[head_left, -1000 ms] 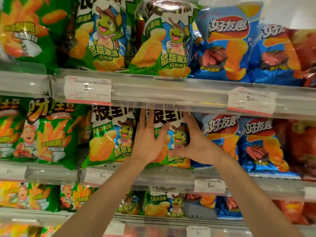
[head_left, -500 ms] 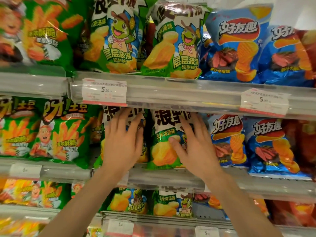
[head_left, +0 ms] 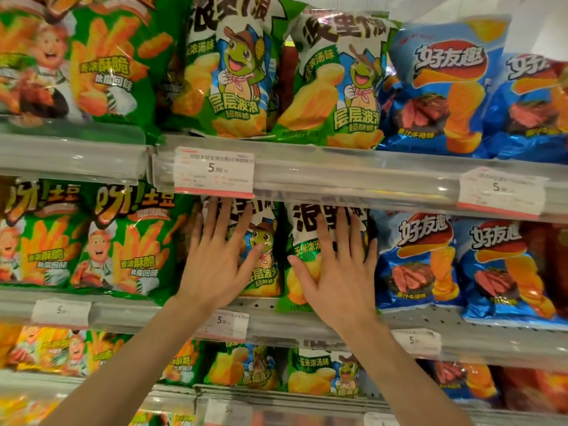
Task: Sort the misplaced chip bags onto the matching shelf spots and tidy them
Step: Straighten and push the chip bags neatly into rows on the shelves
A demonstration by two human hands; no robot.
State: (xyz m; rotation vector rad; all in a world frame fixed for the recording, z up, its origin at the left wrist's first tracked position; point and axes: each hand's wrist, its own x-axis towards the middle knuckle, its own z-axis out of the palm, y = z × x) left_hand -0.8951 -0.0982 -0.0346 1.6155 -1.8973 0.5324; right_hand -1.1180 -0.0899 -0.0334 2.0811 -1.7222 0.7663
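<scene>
We press our left hand (head_left: 221,259) and right hand (head_left: 335,272) flat, fingers spread, on two frog chip bags (head_left: 264,272) on the middle shelf (head_left: 430,324), near six o'clock. Probably light, puffy, slippery, crushable; take them by the top seams.

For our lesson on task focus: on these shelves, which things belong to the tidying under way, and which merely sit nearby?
In the job:
left hand, flat on the left frog bag
right hand, flat on the right frog bag

Just nearby:
blue bags
green fries bags
price tag
</scene>
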